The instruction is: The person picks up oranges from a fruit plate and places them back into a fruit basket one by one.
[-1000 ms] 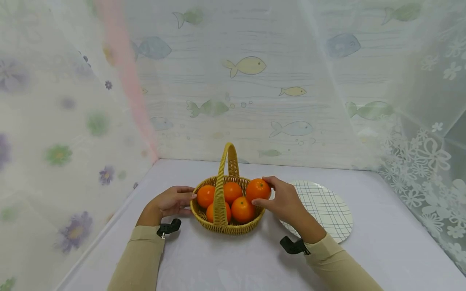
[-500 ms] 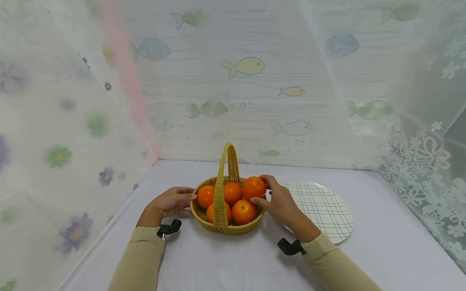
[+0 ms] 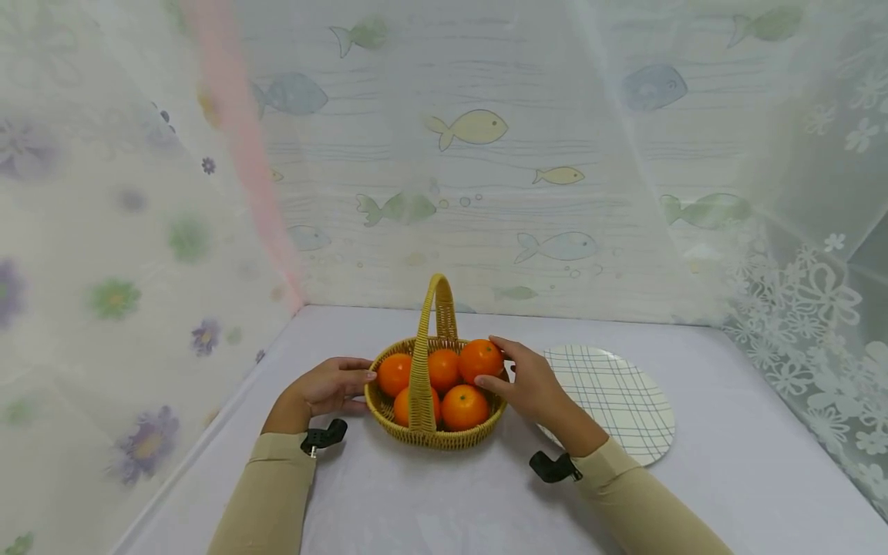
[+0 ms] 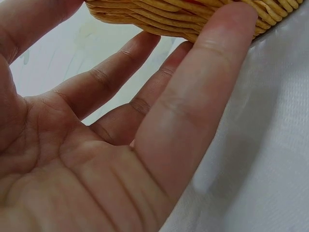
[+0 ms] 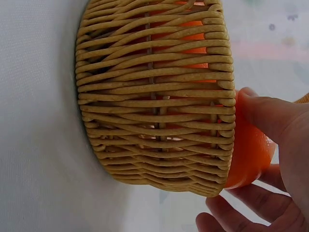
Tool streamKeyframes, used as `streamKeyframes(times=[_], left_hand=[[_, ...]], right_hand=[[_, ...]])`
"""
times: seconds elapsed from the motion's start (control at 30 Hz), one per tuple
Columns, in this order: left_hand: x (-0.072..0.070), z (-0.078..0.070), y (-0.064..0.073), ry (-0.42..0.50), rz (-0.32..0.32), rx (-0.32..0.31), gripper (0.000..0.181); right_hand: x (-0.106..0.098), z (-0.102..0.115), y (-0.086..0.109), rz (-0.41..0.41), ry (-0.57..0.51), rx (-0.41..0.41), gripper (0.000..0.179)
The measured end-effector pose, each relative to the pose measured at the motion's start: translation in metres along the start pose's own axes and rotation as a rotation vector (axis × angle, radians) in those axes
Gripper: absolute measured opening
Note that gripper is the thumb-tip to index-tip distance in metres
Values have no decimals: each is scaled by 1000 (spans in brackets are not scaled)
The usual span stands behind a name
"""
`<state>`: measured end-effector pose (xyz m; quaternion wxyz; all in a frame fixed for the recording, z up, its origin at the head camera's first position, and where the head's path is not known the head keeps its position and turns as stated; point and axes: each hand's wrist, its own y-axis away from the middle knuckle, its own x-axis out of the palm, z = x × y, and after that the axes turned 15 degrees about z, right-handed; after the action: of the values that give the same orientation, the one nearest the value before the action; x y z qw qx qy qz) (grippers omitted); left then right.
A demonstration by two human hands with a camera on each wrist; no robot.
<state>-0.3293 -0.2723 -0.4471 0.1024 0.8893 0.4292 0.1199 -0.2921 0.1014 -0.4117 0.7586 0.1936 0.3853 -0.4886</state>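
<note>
A yellow woven basket (image 3: 444, 440) with an arched handle stands on the table, several oranges (image 3: 465, 408) inside it. My right hand (image 3: 530, 383) holds one orange (image 3: 481, 360) at the basket's right end, thumb on the near side and fingers on the far side. In the right wrist view this orange (image 5: 248, 150) shows just past the basket's rim, partly hidden by the weave. On the opposite end, my left hand (image 3: 335, 385) touches the basket with its fingertips. The left wrist view shows these fingers (image 4: 186, 101) fairly straight against the woven wall (image 4: 145, 17).
A white oval plate (image 3: 624, 401) with a dark grid of lines lies right of the basket, partly behind the right forearm. White cloth (image 3: 430, 509) covers the table. Curtains printed with fish (image 3: 479, 127) and flowers enclose the back and sides.
My right hand and its orange have shifted slightly left, further in over the basket, and the orange now sits close to the other oranges. The left hand and basket have hardly moved.
</note>
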Motion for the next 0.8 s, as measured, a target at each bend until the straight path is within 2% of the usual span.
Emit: streamKeyframes(times=[0.33,0.57,0.7,0.8], left_hand=[[-1,0,-6,-8,-16,-22,57],[0,-3,-6,-41,-36,-48,60],[0,-8,-2,-106,-86,-65,59],[1,-15,3,-222,-156,-62,58]], right_hand=[[-3,-6,2,21,2,14,81],[-12,-15,18,20,12,10,78],[-22,-26,32,31,47,32,76],[-32,-37,41,41,88,67,74]])
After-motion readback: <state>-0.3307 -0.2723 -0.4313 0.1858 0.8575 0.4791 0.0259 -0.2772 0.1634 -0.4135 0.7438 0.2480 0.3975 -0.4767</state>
